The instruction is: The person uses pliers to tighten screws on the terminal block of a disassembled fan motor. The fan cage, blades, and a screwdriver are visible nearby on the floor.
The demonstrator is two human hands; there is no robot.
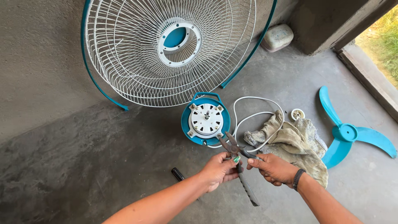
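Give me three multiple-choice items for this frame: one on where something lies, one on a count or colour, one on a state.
1. Where is the fan blade?
A. On the floor at the right
B. Mounted on the motor
C. Inside the grille

2. How many blades does it have?
A. Two
B. Three
C. Five

3. How are the pliers held?
A. Lying loose on the floor
B. By one hand only
C. By both hands

Answers: 1 A, it lies apart beside the cloth. 2 B, three teal blades show. 3 C, left hand and right hand each grip a handle, the nose near the motor.
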